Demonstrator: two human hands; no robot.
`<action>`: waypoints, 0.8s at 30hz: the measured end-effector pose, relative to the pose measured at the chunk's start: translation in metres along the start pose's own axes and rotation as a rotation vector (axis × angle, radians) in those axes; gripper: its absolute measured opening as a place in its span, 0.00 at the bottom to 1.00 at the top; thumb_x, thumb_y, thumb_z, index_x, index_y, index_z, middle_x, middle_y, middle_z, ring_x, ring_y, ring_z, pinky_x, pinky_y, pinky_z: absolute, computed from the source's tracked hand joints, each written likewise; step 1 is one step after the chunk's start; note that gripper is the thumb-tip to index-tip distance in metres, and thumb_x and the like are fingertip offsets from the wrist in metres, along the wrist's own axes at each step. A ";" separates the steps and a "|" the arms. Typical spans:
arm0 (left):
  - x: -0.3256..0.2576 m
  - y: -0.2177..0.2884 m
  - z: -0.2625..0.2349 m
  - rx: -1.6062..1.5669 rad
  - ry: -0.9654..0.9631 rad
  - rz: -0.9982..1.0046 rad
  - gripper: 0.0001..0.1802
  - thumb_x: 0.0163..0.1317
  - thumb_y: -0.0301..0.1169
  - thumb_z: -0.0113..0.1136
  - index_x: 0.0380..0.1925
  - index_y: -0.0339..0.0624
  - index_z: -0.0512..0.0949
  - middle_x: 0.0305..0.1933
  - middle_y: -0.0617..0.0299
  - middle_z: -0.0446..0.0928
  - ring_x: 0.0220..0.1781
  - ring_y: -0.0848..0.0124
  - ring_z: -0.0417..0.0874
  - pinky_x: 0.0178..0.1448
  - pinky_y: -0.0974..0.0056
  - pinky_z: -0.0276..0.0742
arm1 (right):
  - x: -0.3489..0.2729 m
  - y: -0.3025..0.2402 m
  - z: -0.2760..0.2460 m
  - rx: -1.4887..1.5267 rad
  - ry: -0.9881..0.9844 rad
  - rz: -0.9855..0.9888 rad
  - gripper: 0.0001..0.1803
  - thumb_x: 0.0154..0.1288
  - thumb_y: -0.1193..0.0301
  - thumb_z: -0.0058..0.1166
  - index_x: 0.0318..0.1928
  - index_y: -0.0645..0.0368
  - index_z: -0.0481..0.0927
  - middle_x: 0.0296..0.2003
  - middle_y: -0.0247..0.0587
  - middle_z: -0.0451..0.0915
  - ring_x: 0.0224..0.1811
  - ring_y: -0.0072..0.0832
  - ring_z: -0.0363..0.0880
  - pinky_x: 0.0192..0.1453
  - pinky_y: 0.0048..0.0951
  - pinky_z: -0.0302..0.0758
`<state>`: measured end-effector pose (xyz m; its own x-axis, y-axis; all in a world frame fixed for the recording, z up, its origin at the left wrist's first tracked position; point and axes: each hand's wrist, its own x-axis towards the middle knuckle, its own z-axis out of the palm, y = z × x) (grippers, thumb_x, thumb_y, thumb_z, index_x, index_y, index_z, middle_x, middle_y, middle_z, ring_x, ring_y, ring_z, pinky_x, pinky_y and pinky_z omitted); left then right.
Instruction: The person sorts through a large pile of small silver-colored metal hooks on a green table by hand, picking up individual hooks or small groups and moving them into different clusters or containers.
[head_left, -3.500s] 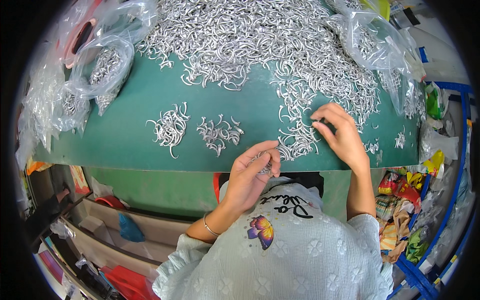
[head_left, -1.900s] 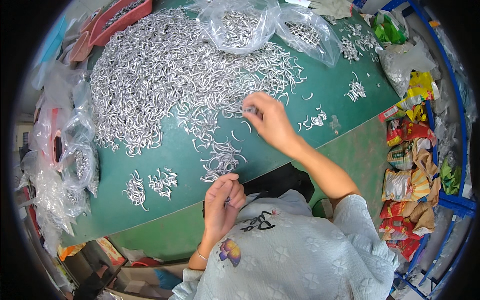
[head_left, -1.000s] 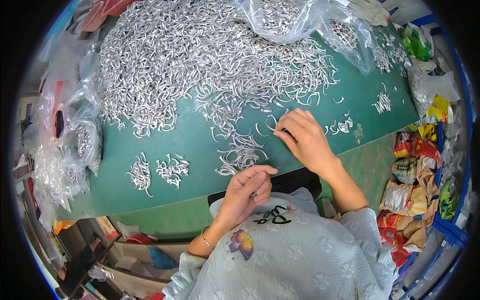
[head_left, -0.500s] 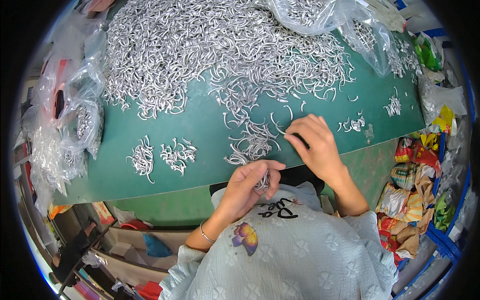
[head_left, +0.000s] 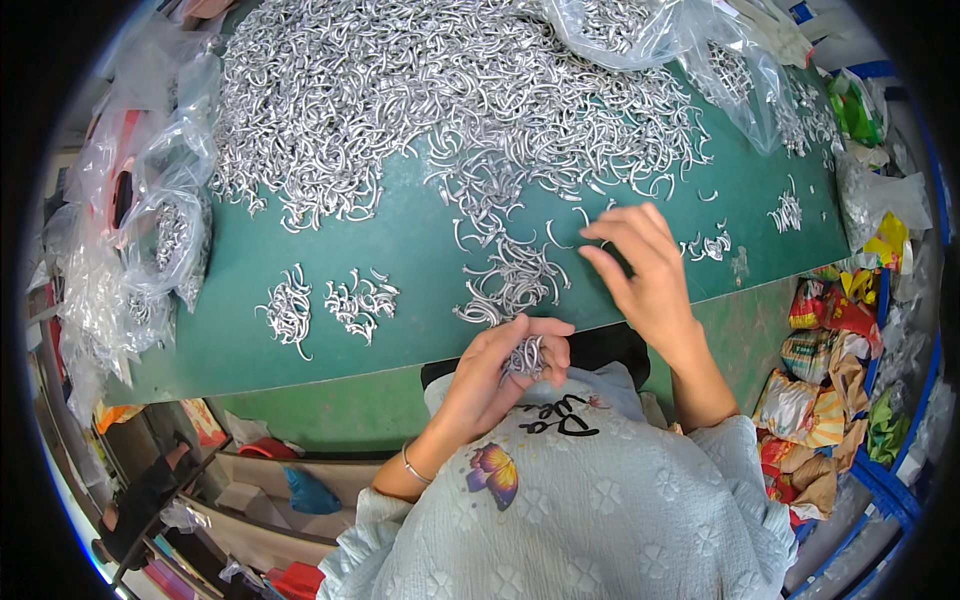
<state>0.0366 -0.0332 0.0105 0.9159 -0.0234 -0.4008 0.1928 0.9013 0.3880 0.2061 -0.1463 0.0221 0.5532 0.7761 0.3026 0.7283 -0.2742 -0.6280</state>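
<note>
Several small silvery curved metal pieces (head_left: 524, 357) sit in my left hand (head_left: 485, 375), its fingers curled round them just off the table's near edge. My right hand (head_left: 645, 275) is raised over the table to the right, slightly blurred, thumb and forefinger apart. No piece is clearly visible in its grip. Left of its fingertips lies a single curved piece (head_left: 556, 236). A small heap of the same pieces (head_left: 515, 283) lies just beyond my left hand. It trails back to a large pile (head_left: 430, 100) covering the far part of the table.
Two small groups of pieces (head_left: 289, 312) (head_left: 360, 303) lie on the green table (head_left: 230, 345) at left, others (head_left: 787, 212) at right. Clear plastic bags (head_left: 165, 190) stand at the left edge, another (head_left: 690, 45) at the back. Colourful packages (head_left: 800, 405) fill shelving at right.
My right hand has moved a little to the right and away from me, and its thumb and forefinger have parted. My left hand has turned so that more pieces show in it.
</note>
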 end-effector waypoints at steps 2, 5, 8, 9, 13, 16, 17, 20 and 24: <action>0.001 0.001 0.002 0.011 -0.007 -0.008 0.24 0.72 0.39 0.35 0.46 0.28 0.74 0.34 0.54 0.76 0.34 0.67 0.78 0.43 0.65 0.74 | 0.005 -0.004 0.011 -0.130 -0.038 -0.012 0.07 0.50 0.75 0.60 0.31 0.60 0.76 0.34 0.38 0.72 0.39 0.37 0.69 0.41 0.35 0.65; 0.000 0.003 0.005 0.017 -0.014 -0.003 0.23 0.72 0.39 0.36 0.45 0.28 0.74 0.33 0.55 0.77 0.34 0.68 0.78 0.43 0.66 0.74 | 0.004 -0.002 0.012 -0.196 -0.118 -0.052 0.06 0.50 0.75 0.59 0.28 0.60 0.74 0.32 0.37 0.69 0.39 0.36 0.67 0.41 0.35 0.63; -0.002 0.000 0.000 0.015 -0.004 0.011 0.23 0.71 0.39 0.37 0.45 0.28 0.74 0.33 0.55 0.77 0.33 0.68 0.78 0.43 0.66 0.74 | -0.004 -0.008 0.003 -0.152 -0.208 -0.083 0.06 0.49 0.77 0.58 0.29 0.60 0.74 0.32 0.37 0.70 0.38 0.35 0.67 0.41 0.33 0.63; -0.002 0.001 0.000 0.016 -0.006 0.009 0.23 0.71 0.39 0.38 0.45 0.28 0.74 0.33 0.55 0.77 0.33 0.68 0.78 0.43 0.66 0.74 | -0.008 -0.008 0.004 -0.111 -0.232 -0.100 0.06 0.49 0.77 0.58 0.29 0.60 0.75 0.32 0.37 0.70 0.38 0.35 0.67 0.41 0.33 0.63; -0.001 -0.001 -0.001 0.007 -0.011 0.005 0.22 0.71 0.39 0.39 0.45 0.29 0.74 0.33 0.55 0.77 0.33 0.68 0.78 0.42 0.66 0.74 | -0.008 0.002 0.001 -0.054 -0.036 -0.047 0.08 0.48 0.76 0.60 0.31 0.60 0.76 0.33 0.36 0.72 0.39 0.34 0.69 0.41 0.32 0.63; 0.001 0.000 0.001 0.016 -0.007 -0.008 0.21 0.71 0.38 0.39 0.45 0.29 0.74 0.33 0.55 0.76 0.33 0.68 0.77 0.42 0.67 0.73 | 0.007 0.005 0.005 -0.196 0.107 0.049 0.08 0.50 0.76 0.60 0.30 0.59 0.75 0.33 0.37 0.72 0.39 0.35 0.68 0.42 0.34 0.63; 0.001 -0.001 0.001 0.021 -0.005 -0.014 0.21 0.71 0.38 0.39 0.45 0.29 0.74 0.32 0.55 0.76 0.33 0.68 0.77 0.42 0.67 0.73 | 0.010 0.008 0.012 -0.254 0.092 0.048 0.07 0.50 0.76 0.60 0.30 0.59 0.75 0.33 0.38 0.72 0.39 0.36 0.68 0.42 0.34 0.62; 0.002 0.001 0.003 0.025 -0.011 -0.016 0.21 0.70 0.37 0.40 0.45 0.28 0.74 0.32 0.56 0.76 0.34 0.69 0.77 0.43 0.67 0.73 | 0.008 0.010 0.015 -0.277 0.051 0.033 0.07 0.51 0.75 0.60 0.29 0.59 0.73 0.33 0.38 0.72 0.39 0.37 0.68 0.42 0.35 0.61; -0.001 0.000 0.000 0.010 0.019 0.022 0.20 0.70 0.35 0.40 0.45 0.27 0.74 0.32 0.55 0.76 0.33 0.68 0.77 0.42 0.66 0.73 | -0.001 0.018 -0.013 -0.235 0.134 0.088 0.06 0.53 0.75 0.58 0.29 0.59 0.73 0.32 0.40 0.75 0.36 0.37 0.69 0.41 0.35 0.61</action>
<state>0.0357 -0.0336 0.0109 0.9131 0.0045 -0.4078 0.1764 0.8971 0.4050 0.2236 -0.1589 0.0200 0.6559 0.6658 0.3558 0.7400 -0.4738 -0.4774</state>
